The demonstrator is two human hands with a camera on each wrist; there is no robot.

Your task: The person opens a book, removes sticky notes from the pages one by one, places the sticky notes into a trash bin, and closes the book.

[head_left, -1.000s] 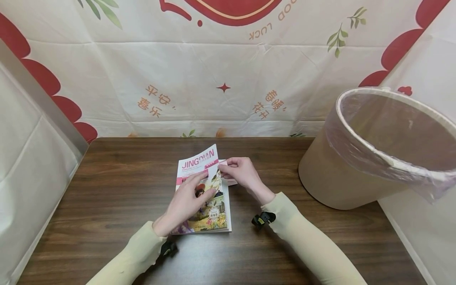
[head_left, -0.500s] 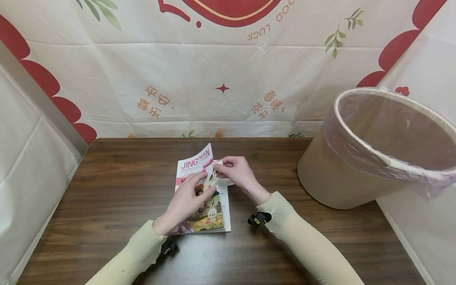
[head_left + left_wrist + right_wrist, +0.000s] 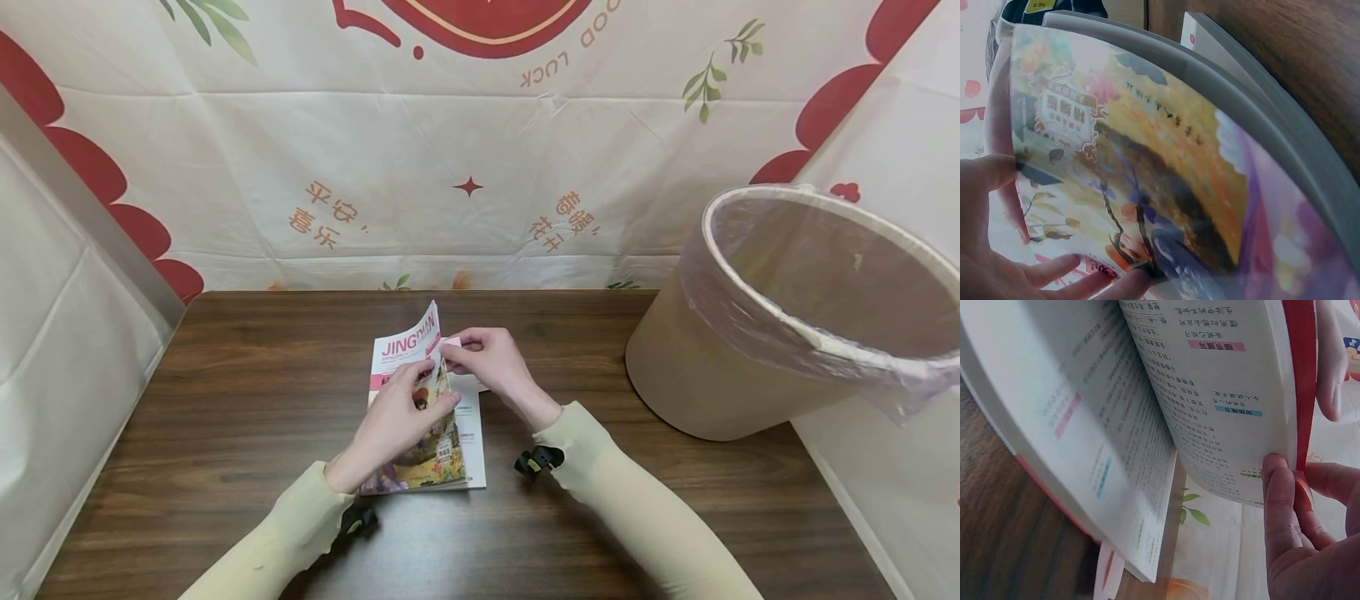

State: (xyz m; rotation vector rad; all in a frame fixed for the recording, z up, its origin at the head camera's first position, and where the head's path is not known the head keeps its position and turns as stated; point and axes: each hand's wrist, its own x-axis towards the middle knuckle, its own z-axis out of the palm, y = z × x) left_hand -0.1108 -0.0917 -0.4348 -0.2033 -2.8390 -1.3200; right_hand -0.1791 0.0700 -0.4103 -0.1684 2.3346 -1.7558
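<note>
A paperback book (image 3: 431, 468) with a colourful illustrated cover and pink JINGDIAN lettering lies partly opened on the table. My right hand (image 3: 491, 360) pinches the front cover and a thick stack of pages at their outer edge, holding them raised and bent leftward. In the right wrist view, printed text pages (image 3: 1110, 444) with pink and blue labels show between the two halves. My left hand (image 3: 393, 425) rests on the cover with spread fingers, its thumb near the cover's outer edge. A pale pink strip (image 3: 1109, 572) sticks out from the lower half of the book.
A brown wooden table (image 3: 262, 433) bears the book. To the right stands a large beige bin (image 3: 697, 358) lined with a clear plastic bag. A white cloth (image 3: 405, 142) with red and orange prints hangs behind the table.
My right hand has moved left, folding the cover and pages further over, so more of the inner white page shows. My left hand has stayed almost still on the cover.
</note>
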